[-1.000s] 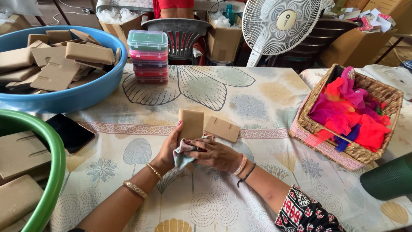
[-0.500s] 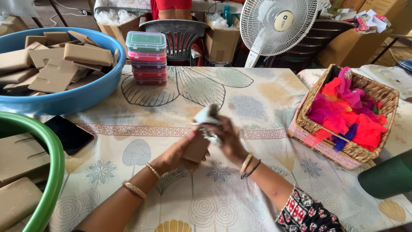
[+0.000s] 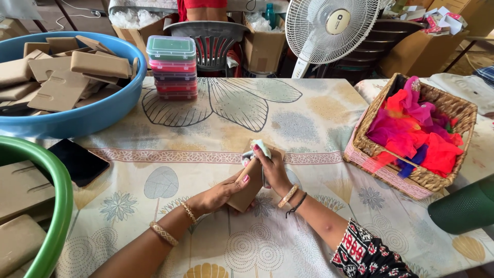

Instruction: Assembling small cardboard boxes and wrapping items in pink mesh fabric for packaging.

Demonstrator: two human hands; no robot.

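1. Brown card makes up the small flat box [image 3: 246, 191] at the middle of the table [image 3: 319, 113], tilted with its open flap end up and away from the person.
2. Left hand [image 3: 222, 193] wraps the lower body of the box; its grip is pressed together on the card, thumb on top and fingers under.
3. Right hand [image 3: 272, 170] sits at the open end, its fingertips pinching a bit of pale cloth [image 3: 260, 148] at the mouth of the box, with the flap just beside it.
4. To do this well, I judge that the left hand should keep the box steady and tilted so the mouth stays open, without squeezing hard enough to crease the card.
5. The right hand would do best to feed the cloth in folded and flat, pushing from its middle so no corner catches on the flap.
6. How much of the cloth is already inside cannot be told, as the fingers hide the opening.
7. Round about: a blue tub [image 3: 87, 116] of more brown boxes at far left, a green tub [image 3: 60, 206] nearer, a dark phone [image 3: 77, 162] between them, a stack of lidded plastic boxes [image 3: 171, 67], a wicker basket [image 3: 411, 175] of bright cloth at right, and a white fan [image 3: 332, 25] behind.
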